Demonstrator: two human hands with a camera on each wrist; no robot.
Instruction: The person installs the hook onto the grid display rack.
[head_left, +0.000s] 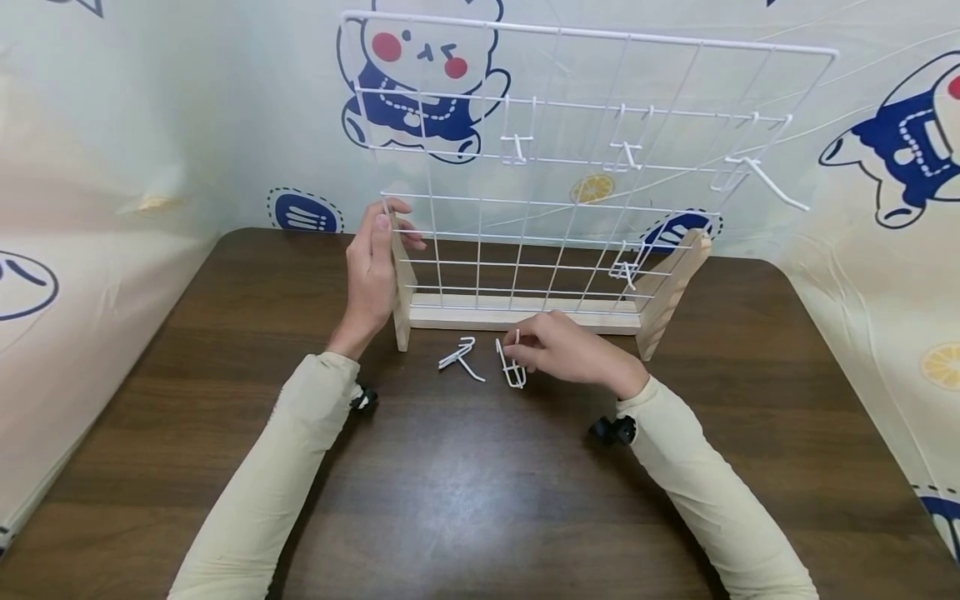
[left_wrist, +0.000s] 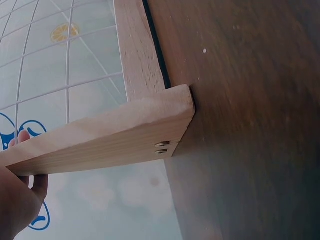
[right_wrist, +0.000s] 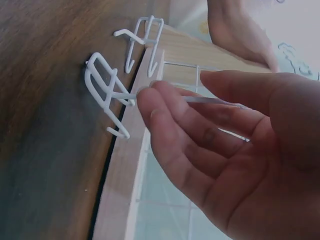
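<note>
Right hand is holding a hook, long axis running toward the worktop's far edge. Left hand is gripping the rack.

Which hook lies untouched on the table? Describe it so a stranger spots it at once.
On the table, find the white wire rack, then its wooden base. Just in front of that base, left of the right hand, lies the free hook. It is untouched, unlike the other hook at that hand, and off the rack, unlike the hung hooks.
</note>
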